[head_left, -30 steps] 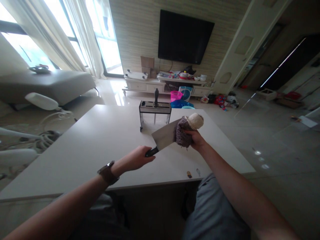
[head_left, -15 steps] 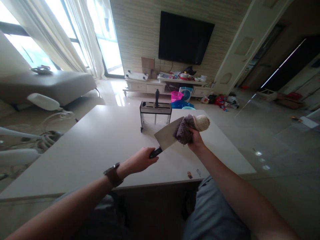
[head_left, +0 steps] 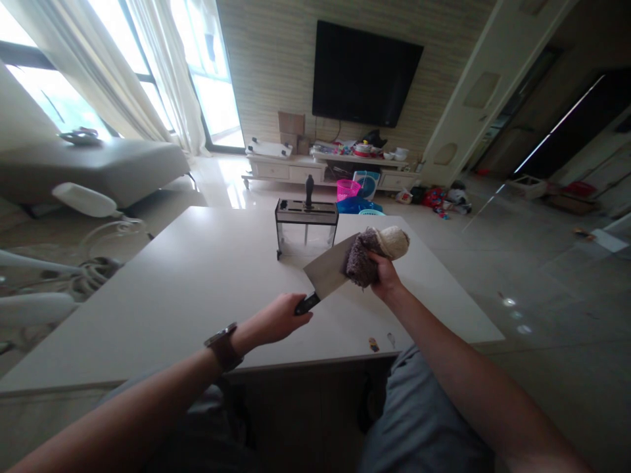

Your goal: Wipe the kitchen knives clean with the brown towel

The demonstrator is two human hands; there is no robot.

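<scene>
My left hand [head_left: 284, 318] is closed around the black handle of a cleaver [head_left: 329, 270], its broad blade slanting up and to the right above the table. My right hand [head_left: 387, 279] grips a bunched cloth [head_left: 363, 261], fuzzy and grey-brown with a cream-coloured part at its far end. The cloth lies against the blade's far end and hides it. Just beyond the blade, a knife block [head_left: 306, 211] with clear sides and a dark slotted top stands upright on the white table [head_left: 197, 282]. One black-handled tool [head_left: 309, 190] sticks up out of it.
Near the table's front edge lie a small yellow-and-dark object [head_left: 373, 344] and a small clear piece [head_left: 391, 339]. Past the table are a pink basket [head_left: 348, 190], a low white cabinet [head_left: 276, 171] and a wall-mounted television [head_left: 367, 73]. A white chair [head_left: 86, 200] stands at left.
The cloth and my right hand have shifted very slightly left along the blade. My left hand and the cleaver have hardly moved.
</scene>
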